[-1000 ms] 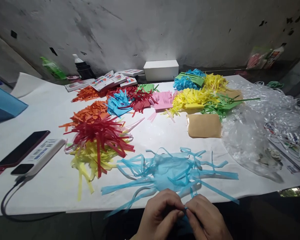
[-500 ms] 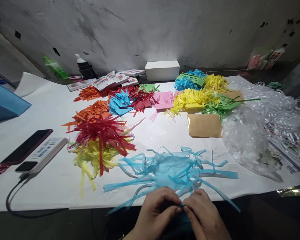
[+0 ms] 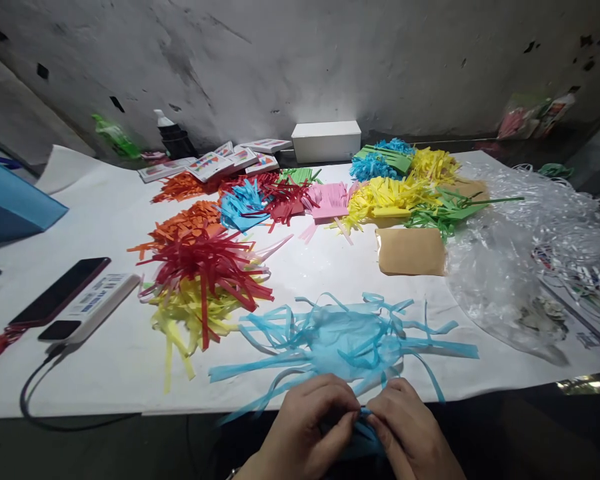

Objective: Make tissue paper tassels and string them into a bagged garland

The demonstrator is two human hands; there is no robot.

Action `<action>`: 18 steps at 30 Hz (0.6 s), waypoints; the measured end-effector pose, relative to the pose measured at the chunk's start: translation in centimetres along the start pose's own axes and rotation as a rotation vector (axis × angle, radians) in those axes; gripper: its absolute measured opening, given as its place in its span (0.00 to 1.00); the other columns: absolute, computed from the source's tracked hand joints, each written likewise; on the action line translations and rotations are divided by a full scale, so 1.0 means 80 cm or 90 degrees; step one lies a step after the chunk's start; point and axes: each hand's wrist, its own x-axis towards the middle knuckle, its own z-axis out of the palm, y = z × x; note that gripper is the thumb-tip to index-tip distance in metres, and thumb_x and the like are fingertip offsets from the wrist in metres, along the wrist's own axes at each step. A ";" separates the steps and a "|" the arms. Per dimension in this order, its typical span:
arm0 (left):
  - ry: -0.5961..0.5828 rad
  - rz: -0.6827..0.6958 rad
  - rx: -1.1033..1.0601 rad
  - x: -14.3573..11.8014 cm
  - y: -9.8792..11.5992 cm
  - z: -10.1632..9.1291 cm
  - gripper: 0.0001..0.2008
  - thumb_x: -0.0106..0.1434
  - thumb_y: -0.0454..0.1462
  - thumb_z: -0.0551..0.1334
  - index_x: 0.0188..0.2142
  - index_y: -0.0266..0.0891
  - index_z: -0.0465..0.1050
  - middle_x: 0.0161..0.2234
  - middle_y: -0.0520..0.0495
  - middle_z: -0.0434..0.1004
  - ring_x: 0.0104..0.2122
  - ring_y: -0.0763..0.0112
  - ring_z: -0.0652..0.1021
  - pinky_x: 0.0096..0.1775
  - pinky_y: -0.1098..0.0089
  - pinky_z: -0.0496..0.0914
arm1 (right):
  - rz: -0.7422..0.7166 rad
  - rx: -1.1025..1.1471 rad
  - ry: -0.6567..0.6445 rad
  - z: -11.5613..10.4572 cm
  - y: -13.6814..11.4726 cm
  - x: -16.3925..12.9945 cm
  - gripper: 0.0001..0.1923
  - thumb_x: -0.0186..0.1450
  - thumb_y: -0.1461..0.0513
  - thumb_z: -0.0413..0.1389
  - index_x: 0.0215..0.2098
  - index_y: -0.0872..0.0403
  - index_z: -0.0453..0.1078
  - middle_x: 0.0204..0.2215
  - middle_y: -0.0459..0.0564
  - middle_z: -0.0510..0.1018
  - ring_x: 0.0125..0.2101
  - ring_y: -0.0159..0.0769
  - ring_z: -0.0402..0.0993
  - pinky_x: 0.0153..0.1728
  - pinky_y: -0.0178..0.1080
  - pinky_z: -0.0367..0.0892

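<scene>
At the table's near edge my left hand (image 3: pixel 307 433) and my right hand (image 3: pixel 410 433) meet, fingertips pinched together on a light blue tissue strip (image 3: pixel 363 417). The strip belongs to a loose pile of light blue tissue strips (image 3: pixel 345 337) spread on the white sheet just beyond my hands. Part of the blue paper hangs below my fingers, mostly hidden by them.
A red and yellow strip pile (image 3: pixel 205 287) lies left of the blue one, with more coloured piles behind. A brown paper piece (image 3: pixel 413 252), crumpled clear plastic (image 3: pixel 520 260), a white box (image 3: pixel 326 140), a phone (image 3: pixel 60 291) and a cabled power bank (image 3: pixel 93 308) are also on the table.
The long blue strip that trailed right of my right hand has been drawn in and curls shorter. My hands stay pinched together; the view shifted slightly left.
</scene>
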 end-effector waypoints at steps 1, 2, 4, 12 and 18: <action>-0.007 0.019 0.016 0.001 0.001 -0.001 0.08 0.62 0.27 0.59 0.33 0.39 0.75 0.29 0.46 0.80 0.30 0.71 0.80 0.33 0.76 0.72 | -0.002 -0.002 0.005 0.002 0.001 0.000 0.10 0.73 0.69 0.45 0.38 0.52 0.65 0.28 0.46 0.73 0.30 0.35 0.70 0.37 0.39 0.67; -0.012 0.033 0.029 0.001 0.001 -0.001 0.08 0.62 0.27 0.59 0.33 0.39 0.74 0.29 0.47 0.80 0.30 0.71 0.80 0.33 0.77 0.72 | -0.006 -0.003 0.019 0.005 0.002 0.000 0.11 0.73 0.69 0.45 0.37 0.52 0.65 0.27 0.46 0.72 0.29 0.35 0.69 0.37 0.39 0.67; -0.012 0.047 0.060 0.001 0.001 -0.002 0.08 0.61 0.27 0.59 0.33 0.40 0.73 0.28 0.48 0.79 0.28 0.72 0.79 0.32 0.77 0.71 | -0.027 -0.005 0.061 0.011 0.004 -0.002 0.12 0.74 0.67 0.44 0.35 0.52 0.64 0.25 0.45 0.71 0.27 0.34 0.67 0.34 0.38 0.66; 0.033 0.127 0.162 -0.004 -0.006 0.011 0.09 0.55 0.26 0.58 0.32 0.41 0.69 0.26 0.48 0.77 0.25 0.71 0.77 0.28 0.76 0.70 | -0.096 -0.128 0.047 0.007 -0.002 -0.001 0.08 0.74 0.65 0.48 0.48 0.57 0.67 0.31 0.51 0.79 0.31 0.38 0.76 0.40 0.43 0.70; 0.077 0.181 0.234 -0.006 -0.013 0.000 0.11 0.51 0.24 0.57 0.30 0.41 0.67 0.22 0.48 0.75 0.22 0.70 0.74 0.24 0.74 0.67 | -0.177 -0.235 0.062 0.020 0.017 -0.012 0.07 0.68 0.71 0.51 0.40 0.54 0.67 0.24 0.45 0.78 0.23 0.34 0.75 0.40 0.43 0.71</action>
